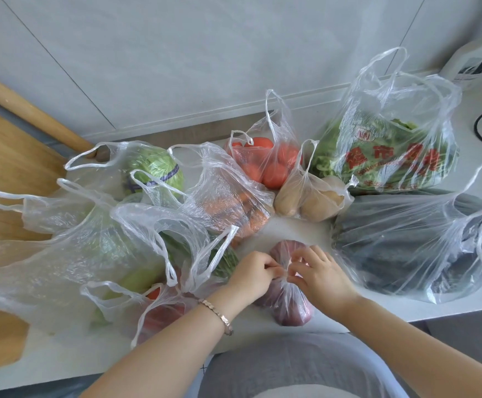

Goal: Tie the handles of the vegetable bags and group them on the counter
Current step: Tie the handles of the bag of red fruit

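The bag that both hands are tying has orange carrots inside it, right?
Not quite. The left hand and right hand do pinch the handles of that bag, but it holds purple vegetables, not carrots. The carrots sit in another bag farther back, as the head view shows.

We see the left hand [252,272] and the right hand [321,278] meeting over a small bag [290,307] of round purple-red vegetables, which lies near the front edge of the white desk [291,225]. The fingers [305,255] of both hands pinch the bag's gathered handles [284,272]. A bracelet [219,314] sits on the left wrist. Behind the hands we count bags with loose, untied handles: the cabbage bag [156,168], carrot bag [234,208], tomato bag [265,165], potato bag [308,199] and a red-printed bag of greens [391,159]. A large bag of dark green vegetables [391,254] lies to the right.
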A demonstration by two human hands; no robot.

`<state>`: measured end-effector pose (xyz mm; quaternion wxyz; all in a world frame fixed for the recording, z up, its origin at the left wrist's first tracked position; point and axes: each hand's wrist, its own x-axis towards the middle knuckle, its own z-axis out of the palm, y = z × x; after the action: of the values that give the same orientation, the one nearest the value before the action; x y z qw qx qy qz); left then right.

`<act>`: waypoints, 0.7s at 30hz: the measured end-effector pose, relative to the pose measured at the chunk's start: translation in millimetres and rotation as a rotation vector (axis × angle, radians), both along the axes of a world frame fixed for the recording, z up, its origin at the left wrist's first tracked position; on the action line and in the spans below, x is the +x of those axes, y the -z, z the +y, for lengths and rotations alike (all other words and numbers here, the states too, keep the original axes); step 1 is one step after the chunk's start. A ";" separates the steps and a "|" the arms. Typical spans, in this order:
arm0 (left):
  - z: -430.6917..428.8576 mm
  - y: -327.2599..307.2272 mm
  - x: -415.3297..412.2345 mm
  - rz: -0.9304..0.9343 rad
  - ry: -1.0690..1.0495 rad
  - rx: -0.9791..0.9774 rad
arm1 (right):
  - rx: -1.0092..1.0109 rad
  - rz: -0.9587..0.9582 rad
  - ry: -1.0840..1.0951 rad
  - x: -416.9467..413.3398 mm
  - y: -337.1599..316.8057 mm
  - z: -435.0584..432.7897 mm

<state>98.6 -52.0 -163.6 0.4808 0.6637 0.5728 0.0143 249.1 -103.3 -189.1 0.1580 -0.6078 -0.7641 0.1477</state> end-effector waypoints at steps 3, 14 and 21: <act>-0.3 0.7 -0.5 0.156 0.125 0.182 | 0.049 -0.110 -0.087 7.4 -5.7 -5.2; 13.0 -24.5 0.1 0.312 0.378 0.478 | -0.543 -0.008 -0.010 0.1 -37.7 14.1; 29.3 -97.0 -68.0 0.331 0.324 1.166 | -0.247 0.410 -0.090 -53.8 -101.7 54.0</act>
<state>30.6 -22.7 -66.6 -0.0592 0.8887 0.4298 0.1485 195.3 -49.3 -87.3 0.2274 -0.5452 -0.7185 0.3672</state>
